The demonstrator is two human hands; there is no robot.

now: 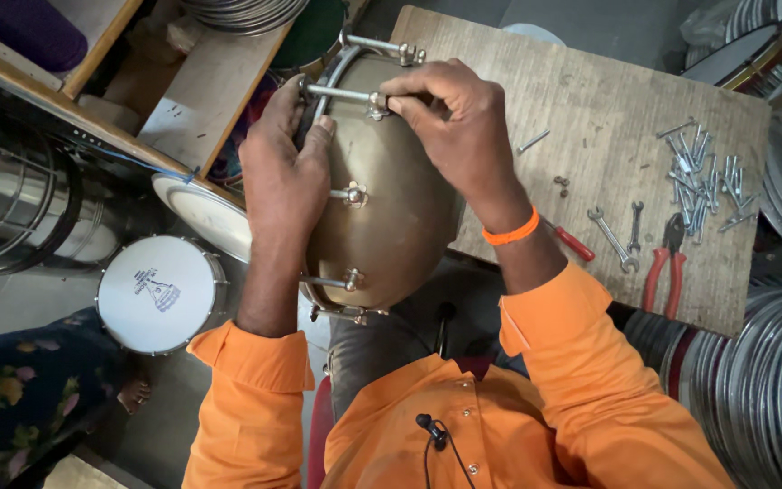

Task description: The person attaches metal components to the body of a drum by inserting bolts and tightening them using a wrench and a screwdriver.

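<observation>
A brass-coloured metal drum shell (391,208) lies on its side against my lap, with tension rods and lugs along its wall. My left hand (287,163) grips the drum's rim and hoop on the left side. My right hand (450,118) pinches a lug nut (377,104) at the end of a tension rod (337,91) near the top of the shell. Both arms wear orange sleeves, and an orange band (510,232) circles my right wrist.
A wooden board (590,100) at the right carries a pile of bolts (703,177), two spanners (622,234) and red-handled pliers (667,263). A small white-headed drum (157,294) stands on the floor at left. Metal hoops (762,362) stack at right. Another person's patterned clothing (20,389) shows lower left.
</observation>
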